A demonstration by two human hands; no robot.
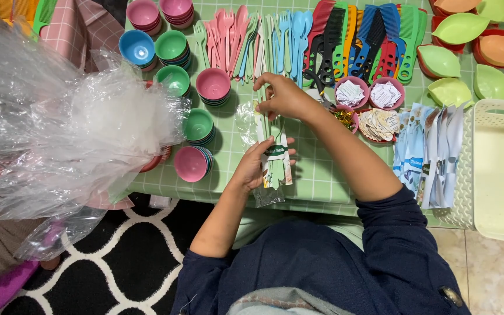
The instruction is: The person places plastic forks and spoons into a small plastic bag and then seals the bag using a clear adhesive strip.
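A clear plastic sleeve (270, 192) with a printed card and pale green cutlery (265, 125) inside lies on the green checked tablecloth (316, 181). My left hand (258, 164) holds the sleeve's lower part from the left. My right hand (282, 96) pinches the top of the green cutlery where it sticks out of the sleeve. Both arms wear dark blue sleeves.
Stacks of small pink, green and blue bowls (196, 125) stand left. Plastic spoons and forks (252, 41), combs (368, 44), leaf-shaped dishes (462, 52), bowls of paper tags (351, 93), filled packets (430, 151), a cream basket (503, 175) and a heap of clear bags (59, 128) surround the work spot.
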